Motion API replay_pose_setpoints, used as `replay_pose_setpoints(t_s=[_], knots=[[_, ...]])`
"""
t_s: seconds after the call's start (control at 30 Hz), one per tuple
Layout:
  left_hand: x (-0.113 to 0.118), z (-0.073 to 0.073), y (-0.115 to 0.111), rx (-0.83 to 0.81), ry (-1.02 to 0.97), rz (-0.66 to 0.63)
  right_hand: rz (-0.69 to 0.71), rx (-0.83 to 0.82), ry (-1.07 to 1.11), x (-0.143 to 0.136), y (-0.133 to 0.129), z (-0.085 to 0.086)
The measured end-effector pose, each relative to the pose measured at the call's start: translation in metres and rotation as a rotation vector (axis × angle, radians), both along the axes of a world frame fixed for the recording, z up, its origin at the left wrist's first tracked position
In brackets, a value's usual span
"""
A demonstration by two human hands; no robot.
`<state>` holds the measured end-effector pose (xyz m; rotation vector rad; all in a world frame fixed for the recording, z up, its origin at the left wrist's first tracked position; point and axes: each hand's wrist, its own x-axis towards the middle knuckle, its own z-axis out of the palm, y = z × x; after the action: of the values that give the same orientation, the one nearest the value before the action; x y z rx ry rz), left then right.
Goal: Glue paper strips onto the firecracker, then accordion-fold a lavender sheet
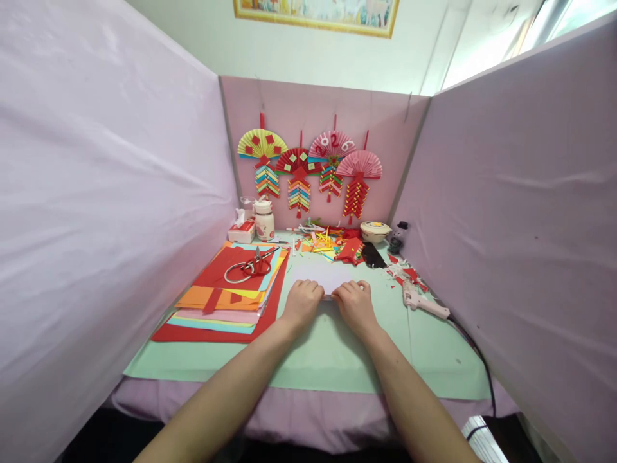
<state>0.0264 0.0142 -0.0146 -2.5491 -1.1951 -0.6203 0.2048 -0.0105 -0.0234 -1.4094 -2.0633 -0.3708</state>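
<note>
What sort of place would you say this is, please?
It looks like a small papercraft workspace, perhaps a home one: a stack of coloured paper and a glue gun lie on the table, and decorated paper fans hang on the pink panel behind.

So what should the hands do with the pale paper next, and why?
Perhaps fold the near edge of the paper a little, since the left hand and right hand both sit at that edge and the rest lies beyond them.
</note>
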Motion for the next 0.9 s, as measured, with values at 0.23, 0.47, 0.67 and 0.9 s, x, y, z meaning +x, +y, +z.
replay_pose_setpoints(t_s=[0.23,0.47,0.67,0.9], knots=[[-0.010,0.002,0.009,-0.005,-0.010,0.121,-0.065,0.039,0.076,0.016,0.003,0.001],[-0.024,0.011,0.013,-0.093,-0.067,0.042,-0.042,0.015,0.100,0.020,0.002,0.002],[-0.035,0.011,0.020,-0.063,-0.152,0.047,-0.099,0.042,0.174,0.029,0.002,0.005],[-0.053,0.013,0.030,0.007,-0.277,0.099,-0.066,0.003,0.271,0.045,0.005,0.002]])
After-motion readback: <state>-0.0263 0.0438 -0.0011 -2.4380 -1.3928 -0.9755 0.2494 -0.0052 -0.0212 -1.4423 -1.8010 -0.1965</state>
